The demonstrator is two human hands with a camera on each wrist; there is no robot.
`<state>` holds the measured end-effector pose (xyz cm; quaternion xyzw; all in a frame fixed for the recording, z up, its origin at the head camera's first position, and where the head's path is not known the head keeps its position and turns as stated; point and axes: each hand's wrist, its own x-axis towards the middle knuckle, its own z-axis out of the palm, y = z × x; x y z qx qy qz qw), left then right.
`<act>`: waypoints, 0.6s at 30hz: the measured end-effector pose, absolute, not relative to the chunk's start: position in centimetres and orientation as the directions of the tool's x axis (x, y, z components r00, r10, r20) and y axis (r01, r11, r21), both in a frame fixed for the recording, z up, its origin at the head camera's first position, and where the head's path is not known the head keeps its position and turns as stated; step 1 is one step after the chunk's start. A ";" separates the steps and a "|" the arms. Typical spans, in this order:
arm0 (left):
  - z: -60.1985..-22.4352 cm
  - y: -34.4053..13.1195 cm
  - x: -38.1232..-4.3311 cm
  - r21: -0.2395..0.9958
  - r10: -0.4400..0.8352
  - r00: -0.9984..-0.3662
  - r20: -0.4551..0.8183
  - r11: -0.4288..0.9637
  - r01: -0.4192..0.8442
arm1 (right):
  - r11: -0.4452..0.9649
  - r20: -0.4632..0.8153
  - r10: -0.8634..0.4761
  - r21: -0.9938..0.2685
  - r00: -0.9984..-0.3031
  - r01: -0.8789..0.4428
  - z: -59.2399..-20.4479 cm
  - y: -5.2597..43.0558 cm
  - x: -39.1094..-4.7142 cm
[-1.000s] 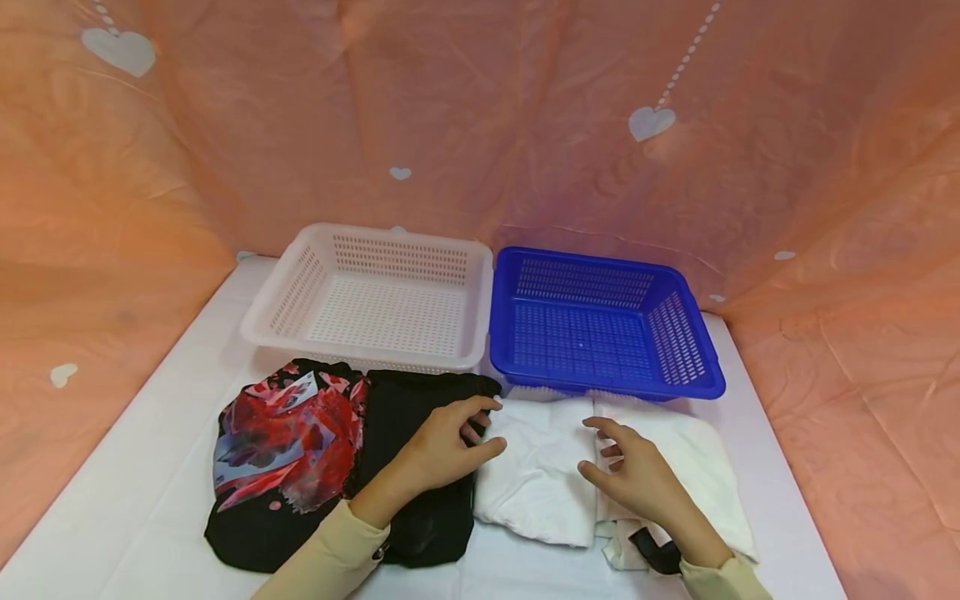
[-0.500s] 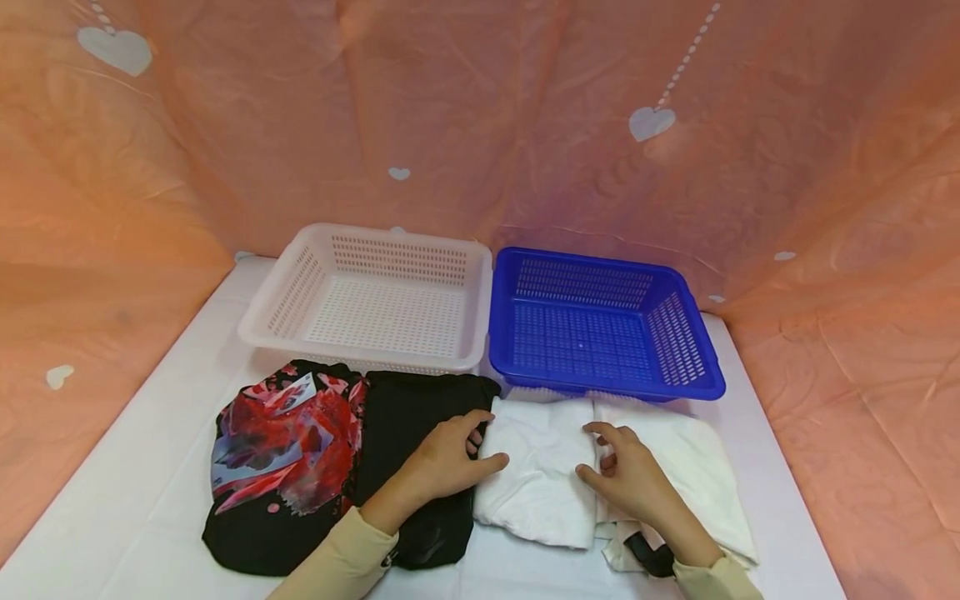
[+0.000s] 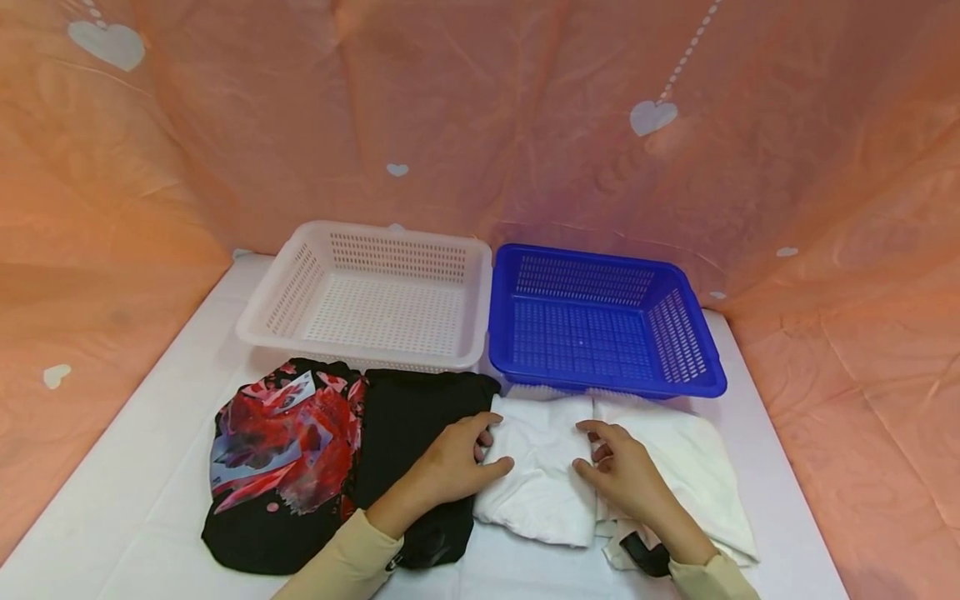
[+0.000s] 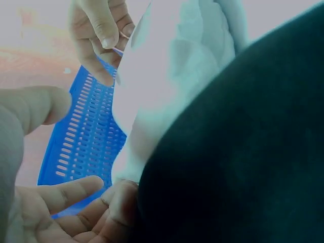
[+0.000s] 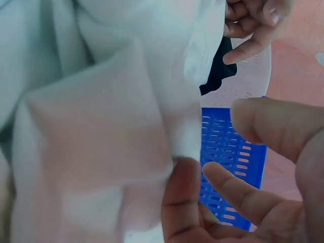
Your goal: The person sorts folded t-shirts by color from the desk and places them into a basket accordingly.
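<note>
A folded white garment (image 3: 536, 500) lies flat in the head view, with a hand at each side. My left hand (image 3: 453, 462) is at its left edge, its fingers bent at the seam beside a folded black garment (image 3: 397, 417). At the opposite edge is my right hand (image 3: 626, 475), by a cream-white folded cloth (image 3: 705, 475). In the left wrist view, the thumb (image 4: 48, 104) stands apart from the fingers. In the right wrist view, a fingertip (image 5: 187, 172) touches pale cloth, with the thumb (image 5: 263, 121) well away. Neither hand pinches the cloth.
Behind the clothes stand a white basket (image 3: 281, 333) and a blue basket (image 3: 592, 379), side by side with nothing in them. A black garment with a red floral print (image 3: 288, 450) lies far left. An orange curtain (image 3: 480, 108) encloses the white tabletop (image 3: 142, 467).
Both hands have drawn slightly closer together over the white garment, the left moving right and the right moving a little left. The clothes and baskets have stayed in place.
</note>
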<state>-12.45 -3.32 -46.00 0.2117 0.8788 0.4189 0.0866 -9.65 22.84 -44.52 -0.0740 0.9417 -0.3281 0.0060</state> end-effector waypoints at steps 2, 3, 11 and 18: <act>-46.0 -3.3 -12.4 0.763 0.454 -0.891 0.006 0.574 0.297 | 0.779 0.027 -0.141 -0.614 -0.990 -0.128 -44.5 22.9 -9.7; -45.9 -3.3 -12.4 0.755 0.458 -0.889 -0.009 0.586 0.294 | 0.786 0.011 -0.141 -0.607 -0.990 -0.119 -44.5 22.9 -9.7; -45.6 -3.0 -12.0 0.667 0.425 -0.901 -0.085 0.696 0.266 | 0.766 -0.122 -0.195 -0.638 -0.973 -0.074 -44.8 23.2 -10.0; -46.1 -2.3 -11.4 0.701 0.353 -0.932 -0.078 0.684 0.201 | 0.728 -0.190 -0.197 -0.686 -0.962 -0.013 -44.8 22.8 -10.4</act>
